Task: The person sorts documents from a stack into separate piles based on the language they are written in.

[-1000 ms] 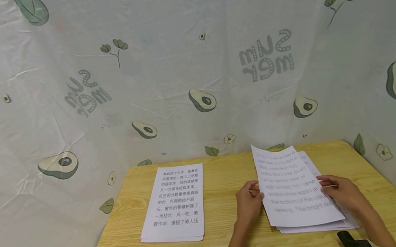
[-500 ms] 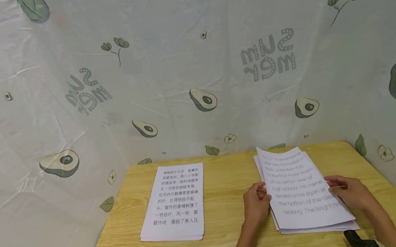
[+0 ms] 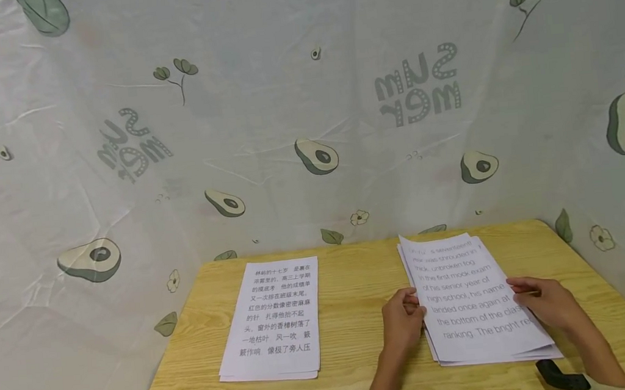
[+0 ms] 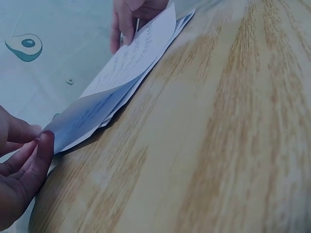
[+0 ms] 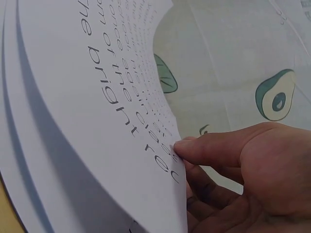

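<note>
A sheet of paper [image 3: 464,305] with printed English text lies over more sheets at the right of the table, its edges curling up. My left hand [image 3: 404,319] pinches its left edge between thumb and fingers; in the left wrist view that hand [image 4: 24,165] holds the lifted edge of the sheet [image 4: 82,119]. On the opposite side my right hand [image 3: 547,302] pinches the right edge. The right wrist view has the right hand [image 5: 243,170] with its thumb on top of the bowed sheet [image 5: 97,136], and gaps show between it and the sheets below.
To the left, a stack of paper with Chinese text [image 3: 273,320] lies on the wooden table [image 3: 349,314]. A pale curtain [image 3: 262,119] with avocado prints hangs behind and beside the table. A black strap-like piece [image 3: 560,376] sits at my right wrist.
Both hands have carried the English sheet slightly right and lowered it, so it now lines up more closely with the sheets underneath. The Chinese stack has stayed put.
</note>
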Available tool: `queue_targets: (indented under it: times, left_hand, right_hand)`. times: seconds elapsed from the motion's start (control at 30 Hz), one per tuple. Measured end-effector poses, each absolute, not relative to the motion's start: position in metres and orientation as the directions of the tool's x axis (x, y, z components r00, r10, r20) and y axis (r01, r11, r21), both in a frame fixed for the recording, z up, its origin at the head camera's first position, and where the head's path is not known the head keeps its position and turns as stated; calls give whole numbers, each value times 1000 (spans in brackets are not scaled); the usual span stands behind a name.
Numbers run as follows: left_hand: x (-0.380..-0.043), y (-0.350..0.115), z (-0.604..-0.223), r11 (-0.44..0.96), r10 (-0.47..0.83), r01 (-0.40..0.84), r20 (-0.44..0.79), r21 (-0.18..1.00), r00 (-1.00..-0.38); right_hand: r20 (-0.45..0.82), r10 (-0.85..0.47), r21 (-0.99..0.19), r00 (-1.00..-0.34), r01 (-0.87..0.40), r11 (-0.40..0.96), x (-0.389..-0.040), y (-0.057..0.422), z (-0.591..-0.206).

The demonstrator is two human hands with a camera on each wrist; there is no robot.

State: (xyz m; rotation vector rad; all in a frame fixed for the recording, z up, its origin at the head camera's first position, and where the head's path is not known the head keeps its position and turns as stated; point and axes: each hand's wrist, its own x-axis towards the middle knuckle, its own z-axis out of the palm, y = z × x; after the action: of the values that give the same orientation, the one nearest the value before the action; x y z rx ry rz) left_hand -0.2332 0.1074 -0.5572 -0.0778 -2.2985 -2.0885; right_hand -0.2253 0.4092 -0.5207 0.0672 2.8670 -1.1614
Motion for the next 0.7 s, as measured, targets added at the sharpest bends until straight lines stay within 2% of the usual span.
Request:
queue_targets:
  times: [0.43,0.7]
  left_hand:
    - [-233,107,-553,101,14,26,25,995,-1000]
    - [-239,86,-553,114,-27,43,47,993,-999]
  right_hand:
    - [-25,66,-624,-997,67,778,-227,409,-515]
    - [-24,81,-622,-996,78,779,-228,408,-513]
